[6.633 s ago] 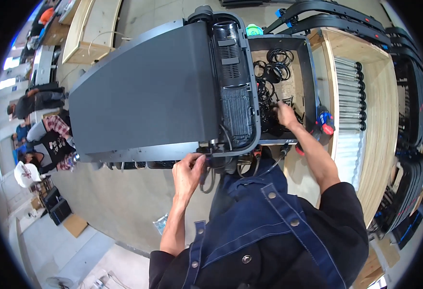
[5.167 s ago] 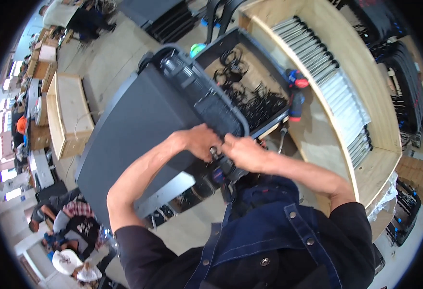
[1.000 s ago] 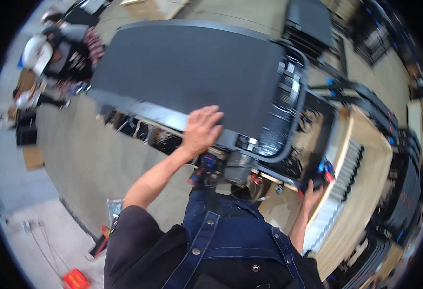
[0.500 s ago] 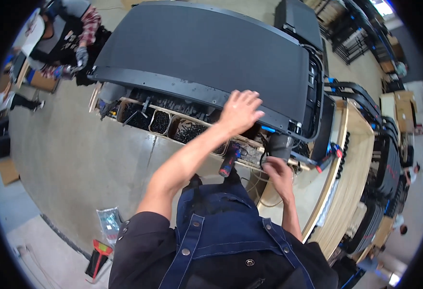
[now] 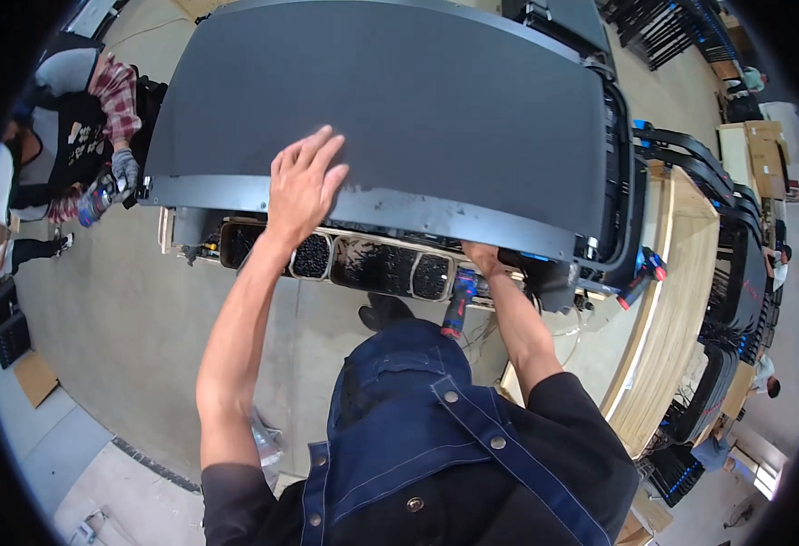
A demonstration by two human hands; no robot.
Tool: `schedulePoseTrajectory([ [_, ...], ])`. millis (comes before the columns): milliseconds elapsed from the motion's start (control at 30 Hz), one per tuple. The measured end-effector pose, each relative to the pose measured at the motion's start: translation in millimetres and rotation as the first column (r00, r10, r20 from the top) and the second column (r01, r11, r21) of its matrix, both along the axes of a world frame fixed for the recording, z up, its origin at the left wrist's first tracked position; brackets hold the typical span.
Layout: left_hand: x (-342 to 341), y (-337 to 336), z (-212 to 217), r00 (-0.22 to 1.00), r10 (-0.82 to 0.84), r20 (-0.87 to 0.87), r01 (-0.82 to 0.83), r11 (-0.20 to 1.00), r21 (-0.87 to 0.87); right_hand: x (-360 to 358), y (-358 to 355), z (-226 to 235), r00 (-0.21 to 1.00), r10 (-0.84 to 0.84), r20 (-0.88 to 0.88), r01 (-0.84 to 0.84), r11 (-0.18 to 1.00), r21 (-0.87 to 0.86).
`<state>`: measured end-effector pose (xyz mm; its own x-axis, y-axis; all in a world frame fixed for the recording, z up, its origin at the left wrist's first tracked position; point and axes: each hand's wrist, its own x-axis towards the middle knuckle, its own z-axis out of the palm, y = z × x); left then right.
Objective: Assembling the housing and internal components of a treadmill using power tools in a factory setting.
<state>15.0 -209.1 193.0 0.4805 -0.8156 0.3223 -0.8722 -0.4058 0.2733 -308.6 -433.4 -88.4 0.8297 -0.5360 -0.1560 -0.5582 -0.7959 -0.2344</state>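
A wide treadmill deck with a dark belt [image 5: 390, 109] lies in front of me, edged on my side by a grey rail [image 5: 418, 207]. My left hand [image 5: 304, 187] rests across the rail and the belt's near edge, fingers stretched and apart, holding nothing. Under the rail, toward the right, reaches my right hand [image 5: 483, 257]; its fingers are hidden beneath the rail. Just left of my right forearm a red and black cordless driver [image 5: 459, 305] hangs at the shelf's edge.
Below the rail runs a wooden shelf with bins of black screws [image 5: 311, 257]. At the deck's right stands a plywood box [image 5: 668, 309], with another red and blue power tool [image 5: 643, 278] by it. A co-worker's gloved hand [image 5: 125, 171] holds a power tool at the deck's left end.
My left hand has moved left along the rail. My right hand has gone from beside the dark cable to under the rail. The co-worker's tool is nearer the deck's left corner.
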Motion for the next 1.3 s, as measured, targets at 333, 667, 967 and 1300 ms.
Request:
schedulePoseTrajectory([
  [333,7.4,-40.1,2.5,0.996,-0.023,-0.087,0.02,0.999,-0.028,-74.8,-29.1,-85.8,0.795,0.56,-0.234,-0.581,0.59,-0.561],
  [667,5.0,-37.3,10.0,0.992,-0.016,-0.129,0.006,0.997,-0.071,-94.6,-43.8,-72.7,0.609,0.737,-0.292,-0.613,0.204,-0.763],
  [967,2.6,-30.1,10.3,0.992,-0.013,-0.127,-0.005,0.99,-0.14,-19.7,-53.3,-57.5,0.446,0.749,-0.489,-0.539,-0.212,-0.816],
  [1300,1.8,-29.9,15.3,0.993,-0.018,-0.115,0.0,0.988,-0.156,107.0,1.3,-6.5,0.423,0.534,-0.733,-0.475,-0.558,-0.68],
])
